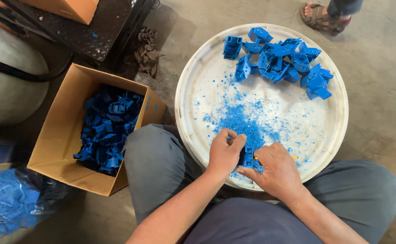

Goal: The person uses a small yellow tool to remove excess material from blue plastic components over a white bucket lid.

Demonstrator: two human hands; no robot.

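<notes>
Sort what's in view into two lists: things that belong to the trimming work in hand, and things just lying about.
In the work: left hand; right hand; blue plastic part held between both; pile of blue parts; white round tray; blue shavings; cardboard box of parts.

Lying about: brown rag; blue plastic bag; another person's sandalled foot.

Matt blue plastic parts (281, 61), white plastic lid (193, 104) (scuffed), cardboard box (55, 135)

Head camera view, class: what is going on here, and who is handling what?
A seated person holds one blue plastic part in both hands over a round white tray. The left hand grips it while the right hand holds a thin tool with a yellow tip against it. Blue shavings cover the tray's middle, and a pile of blue parts lies at its far side. A cardboard box of similar parts stands on the person's left.
</notes>
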